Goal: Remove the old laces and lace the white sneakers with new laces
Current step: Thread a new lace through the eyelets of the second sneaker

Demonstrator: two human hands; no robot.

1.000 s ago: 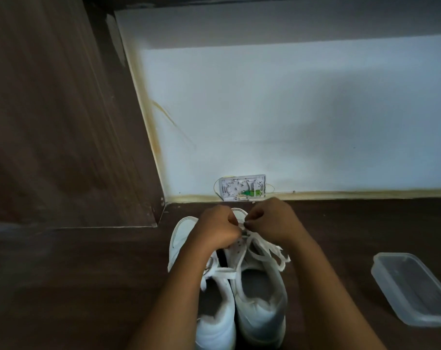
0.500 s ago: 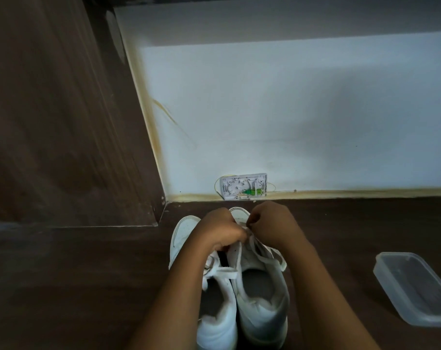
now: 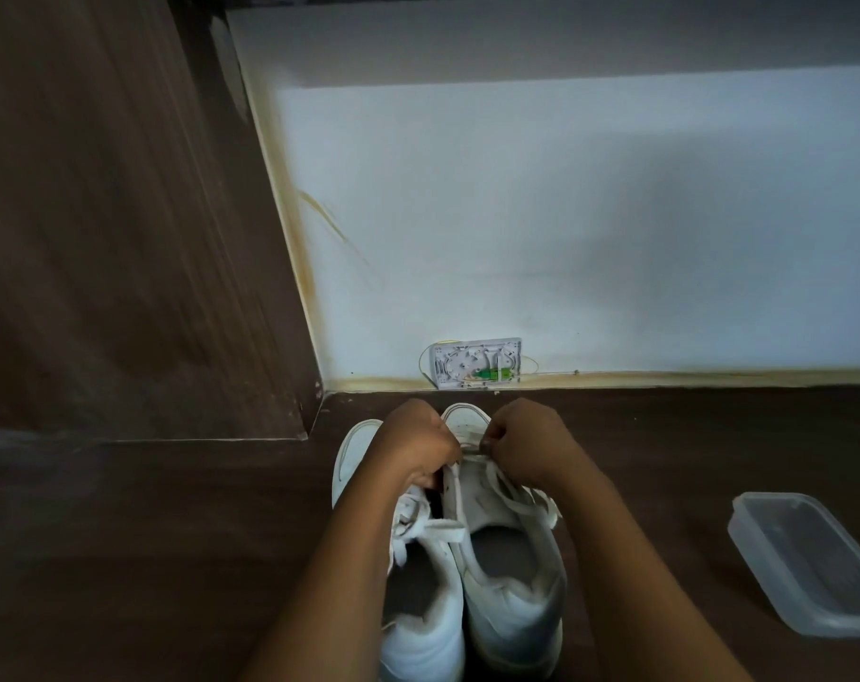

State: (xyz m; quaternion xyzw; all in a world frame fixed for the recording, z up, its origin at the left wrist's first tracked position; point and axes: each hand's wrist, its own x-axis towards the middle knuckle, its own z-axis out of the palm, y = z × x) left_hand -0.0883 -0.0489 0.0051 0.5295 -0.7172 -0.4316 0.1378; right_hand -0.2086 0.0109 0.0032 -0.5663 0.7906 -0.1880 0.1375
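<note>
Two white sneakers stand side by side on the dark wooden floor, toes toward the wall: the left sneaker [image 3: 418, 627] and the right sneaker [image 3: 511, 598]. A white lace [image 3: 516, 504] hangs loose across the right sneaker's eyelets. My left hand [image 3: 418, 447] and my right hand [image 3: 526, 445] are curled over the toe end of the right sneaker, each pinching the lace near the lowest eyelets. My left forearm hides part of the left sneaker's lacing.
A clear plastic container [image 3: 807, 563] lies on the floor at the right. A small white wall box [image 3: 475, 362] with a green part sits at the base of the white wall. A dark wooden panel [image 3: 123, 238] rises on the left.
Both hands have slid a little farther toward the toe of the right sneaker, and the loose lace has been drawn tighter along the shoe.
</note>
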